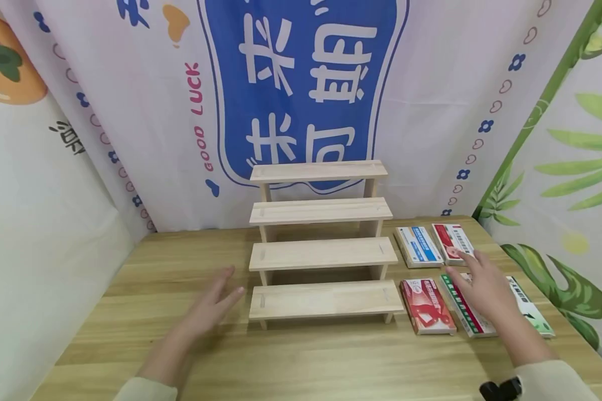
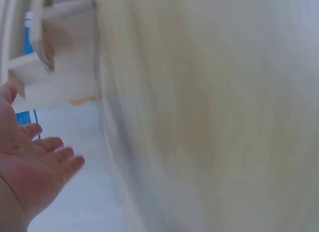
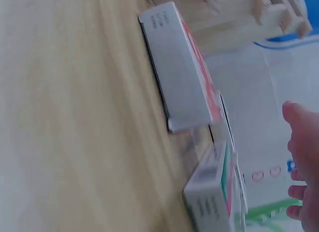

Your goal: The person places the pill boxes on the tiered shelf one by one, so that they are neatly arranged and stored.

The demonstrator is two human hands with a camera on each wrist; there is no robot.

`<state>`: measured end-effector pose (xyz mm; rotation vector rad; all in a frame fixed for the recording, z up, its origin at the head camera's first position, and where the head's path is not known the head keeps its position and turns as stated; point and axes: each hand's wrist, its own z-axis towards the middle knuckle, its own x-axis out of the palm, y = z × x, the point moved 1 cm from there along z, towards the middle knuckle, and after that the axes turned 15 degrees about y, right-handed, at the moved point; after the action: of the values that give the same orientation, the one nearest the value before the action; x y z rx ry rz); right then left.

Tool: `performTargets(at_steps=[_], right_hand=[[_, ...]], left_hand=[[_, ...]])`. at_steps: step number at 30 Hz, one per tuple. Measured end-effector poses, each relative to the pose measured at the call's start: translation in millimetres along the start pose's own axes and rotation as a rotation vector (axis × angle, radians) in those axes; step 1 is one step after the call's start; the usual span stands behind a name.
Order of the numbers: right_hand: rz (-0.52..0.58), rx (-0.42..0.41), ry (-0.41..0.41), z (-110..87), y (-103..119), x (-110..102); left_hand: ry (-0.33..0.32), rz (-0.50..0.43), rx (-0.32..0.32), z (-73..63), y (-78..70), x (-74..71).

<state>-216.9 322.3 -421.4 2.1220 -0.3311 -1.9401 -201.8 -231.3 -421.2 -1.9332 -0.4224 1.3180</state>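
A stepped wooden rack (image 1: 326, 252) with several bare shelves stands on the table. To its left my left hand (image 1: 208, 306) hovers over the wood, fingers spread, holding nothing; the left wrist view shows its palm (image 2: 35, 174). My right hand (image 1: 489, 287) is above the flat boxes on the right, fingers extended with nothing in them. Beneath or beside it lie a green, white and maroon box (image 1: 461, 306) and a green-and-white box (image 1: 532, 309), partly covered. Nearby are a red box (image 1: 428, 307), a blue-and-white box (image 1: 419, 247) and a red-and-white box (image 1: 448, 239).
A printed cloth (image 1: 431, 111) hangs directly behind the rack and the table (image 1: 331, 362). More cloth encloses the left and right sides. A dark strap device (image 1: 501, 389) sits at the right sleeve.
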Motion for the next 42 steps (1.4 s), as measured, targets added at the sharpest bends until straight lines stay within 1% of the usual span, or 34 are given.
performTargets(at_steps=[2, 4, 7, 9, 11, 14, 17, 20, 23, 26, 29, 31, 34, 37, 40, 42], right_hand=[[0.038, 0.03, -0.007, -9.2, -12, 0], [0.061, 0.052, -0.015, -18.7, -25, 1], [0.101, 0.076, -0.025, -32.2, -44, 3], [0.124, 0.089, -0.037, -41.0, -55, 6], [0.141, 0.099, -0.047, -48.9, -65, 9], [0.131, 0.111, -0.045, -58.6, -76, 13], [0.096, 0.141, -0.034, -66.4, -85, 16], [0.091, 0.172, -0.014, -73.5, -91, 19], [0.101, 0.175, 0.001, -78.9, -95, 22], [0.109, 0.179, 0.006, -82.1, -96, 24], [0.1, 0.195, 0.016, -83.3, -98, 24], [0.088, 0.194, 0.015, -84.2, -100, 23], [0.079, 0.19, 0.027, -85.9, -103, 21], [0.065, 0.197, 0.055, -86.9, -106, 20], [0.063, 0.22, 0.088, -87.2, -105, 17], [0.081, 0.242, 0.118, -87.5, -104, 16]], left_hand=[[0.027, -0.149, 0.02, -0.5, -2.9, 7.0], [0.039, -0.264, 0.034, -0.5, -5.3, 14.1], [0.039, -0.37, 0.08, 2.1, -6.8, 23.4], [0.033, -0.409, 0.108, 3.8, -6.7, 28.9], [0.02, -0.429, 0.124, 5.5, -5.6, 33.7], [-0.014, -0.453, 0.127, 6.7, -3.6, 40.0], [-0.045, -0.485, 0.117, 6.9, -1.9, 44.7], [-0.071, -0.514, 0.11, 7.2, -0.9, 47.7], [-0.08, -0.534, 0.086, 7.4, 0.8, 49.9], [-0.084, -0.551, 0.065, 6.5, 2.4, 51.7], [-0.092, -0.559, 0.063, 3.9, 3.1, 52.7], [-0.108, -0.55, 0.06, 1.5, 3.1, 53.2], [-0.131, -0.531, 0.035, -2.4, 2.9, 54.5], [-0.153, -0.519, 0.0, -4.8, 3.0, 56.5], [-0.165, -0.524, -0.009, -5.2, 3.6, 58.1], [-0.171, -0.527, -0.011, -5.5, 4.4, 58.8]])
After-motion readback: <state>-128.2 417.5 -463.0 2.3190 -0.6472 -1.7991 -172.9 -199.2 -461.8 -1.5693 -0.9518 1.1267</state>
